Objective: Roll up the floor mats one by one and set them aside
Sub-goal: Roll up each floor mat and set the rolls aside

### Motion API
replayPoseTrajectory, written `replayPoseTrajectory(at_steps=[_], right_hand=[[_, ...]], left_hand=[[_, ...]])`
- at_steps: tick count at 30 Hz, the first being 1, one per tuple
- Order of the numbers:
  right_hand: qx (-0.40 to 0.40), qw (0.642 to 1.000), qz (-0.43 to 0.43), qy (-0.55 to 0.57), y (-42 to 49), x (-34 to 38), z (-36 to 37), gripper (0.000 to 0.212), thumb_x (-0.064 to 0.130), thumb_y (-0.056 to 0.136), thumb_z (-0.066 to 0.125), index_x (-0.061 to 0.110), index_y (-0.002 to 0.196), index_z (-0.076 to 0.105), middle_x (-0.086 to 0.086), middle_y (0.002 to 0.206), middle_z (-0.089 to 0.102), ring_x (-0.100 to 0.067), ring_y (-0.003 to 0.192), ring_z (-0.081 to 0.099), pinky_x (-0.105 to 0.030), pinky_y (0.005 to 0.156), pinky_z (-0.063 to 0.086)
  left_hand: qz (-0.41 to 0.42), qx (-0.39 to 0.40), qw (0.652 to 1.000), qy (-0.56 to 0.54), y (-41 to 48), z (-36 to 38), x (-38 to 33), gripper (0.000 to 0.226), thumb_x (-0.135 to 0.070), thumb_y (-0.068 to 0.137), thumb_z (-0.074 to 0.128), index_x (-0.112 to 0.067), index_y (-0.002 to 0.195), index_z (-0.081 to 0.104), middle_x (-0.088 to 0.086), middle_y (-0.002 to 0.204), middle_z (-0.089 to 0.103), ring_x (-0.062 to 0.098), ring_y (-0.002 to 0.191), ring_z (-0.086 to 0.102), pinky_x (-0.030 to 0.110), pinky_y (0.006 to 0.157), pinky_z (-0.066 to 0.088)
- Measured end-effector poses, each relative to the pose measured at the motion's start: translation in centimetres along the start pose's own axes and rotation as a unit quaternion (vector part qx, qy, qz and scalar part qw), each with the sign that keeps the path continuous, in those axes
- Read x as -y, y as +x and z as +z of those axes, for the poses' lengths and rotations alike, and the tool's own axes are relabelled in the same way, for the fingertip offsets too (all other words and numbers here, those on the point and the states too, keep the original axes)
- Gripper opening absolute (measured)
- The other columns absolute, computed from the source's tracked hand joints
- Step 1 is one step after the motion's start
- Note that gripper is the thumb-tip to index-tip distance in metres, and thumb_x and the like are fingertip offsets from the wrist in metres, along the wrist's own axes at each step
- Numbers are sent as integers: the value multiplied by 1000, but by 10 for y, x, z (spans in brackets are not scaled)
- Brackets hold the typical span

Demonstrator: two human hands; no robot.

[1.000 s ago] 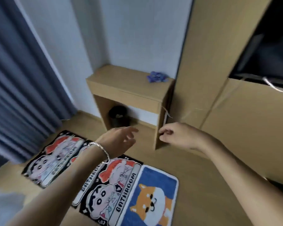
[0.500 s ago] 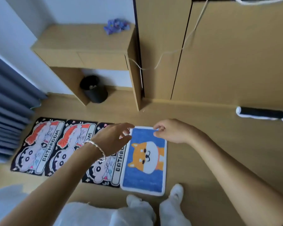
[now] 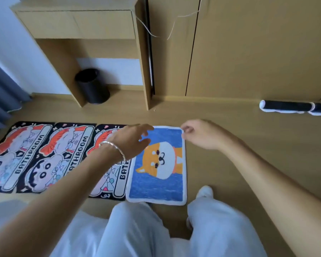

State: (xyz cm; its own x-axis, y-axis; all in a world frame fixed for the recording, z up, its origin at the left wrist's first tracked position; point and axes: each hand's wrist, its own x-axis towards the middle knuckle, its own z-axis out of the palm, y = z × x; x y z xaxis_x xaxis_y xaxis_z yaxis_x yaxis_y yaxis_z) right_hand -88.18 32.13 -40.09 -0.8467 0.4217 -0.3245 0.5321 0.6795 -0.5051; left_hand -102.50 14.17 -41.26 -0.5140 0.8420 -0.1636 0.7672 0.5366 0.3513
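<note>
Lying flat on the floor just ahead of the person's feet, the dog mat (image 3: 157, 180) is closing a row on the right, its left edge touching the nearest of three BATHROOM mats (image 3: 69, 154). Compared with half a second ago, both hands are reaching lower, and the view is tipping further down, so the white trousers (image 3: 137, 234) are filling more of the bottom. The left hand (image 3: 132, 143) is hovering over the mat's far left corner with fingers spread and relaxed, gripping nothing. The right hand (image 3: 198, 134) is sitting at the far right corner with fingers curled. Whether they are pinching the white border or merely closing beside it is too blurred to tell.

The left arm is covering part of the nearest BATHROOM mat, and the farthest one is running off the left edge. Two rolled mats (image 3: 285, 107) are lying well apart to the right, against the cabinet (image 3: 248, 52). The second one is being cut off by the frame. A black bin (image 3: 93, 86) is standing under the desk (image 3: 78, 23).
</note>
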Motion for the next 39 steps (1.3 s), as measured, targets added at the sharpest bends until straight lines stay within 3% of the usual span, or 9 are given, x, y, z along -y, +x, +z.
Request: replayPoseTrajectory(at_steps=[5,10,18,28,35,39], right_hand=[[26,999,-9,-26,-64,25,27,37,31,94,51,24,129,55,6,125,58,-13,111,55,-27,91,43],[-47,999,-9,-5,-73,29,13,33,32,94,49,25,125,58,8,121,60,-12,106,56,-25,81,41],[41,998,39,14,-60,-17,64,35,32,94,51,22,128,57,5,127,58,-11,111,56,-22,81,38],[111,988,88,63,49,-89,110,29,33,94,50,23,120,61,4,123,59,-11,103,57,-26,85,45],[175,977,113,50,165,-155,174,35,26,96,47,20,129,55,2,133,55,-14,115,54,-25,91,42],[230,965,124,23,223,-195,232,36,25,96,47,20,132,52,1,135,52,-16,116,53,-26,91,42]], left_hand=[[-6,10,1000,4,-74,4,2,37,-30,92,51,-31,129,49,-9,117,61,11,97,60,31,87,49],[-26,-57,998,-14,-82,-6,8,34,-27,93,50,-31,127,51,-9,116,62,10,97,61,31,86,51],[-50,14,999,-9,-76,48,26,34,-26,92,51,-29,126,54,-7,117,62,11,96,62,34,87,51],[-93,91,991,-36,31,117,64,35,-25,91,53,-28,126,55,-4,117,61,14,98,60,35,91,49],[-126,169,978,-1,131,216,117,37,-26,93,50,-29,130,50,-3,122,58,17,109,56,34,94,46],[-148,231,961,40,166,286,163,44,-32,93,49,-31,136,41,-4,135,49,18,120,51,36,98,44]])
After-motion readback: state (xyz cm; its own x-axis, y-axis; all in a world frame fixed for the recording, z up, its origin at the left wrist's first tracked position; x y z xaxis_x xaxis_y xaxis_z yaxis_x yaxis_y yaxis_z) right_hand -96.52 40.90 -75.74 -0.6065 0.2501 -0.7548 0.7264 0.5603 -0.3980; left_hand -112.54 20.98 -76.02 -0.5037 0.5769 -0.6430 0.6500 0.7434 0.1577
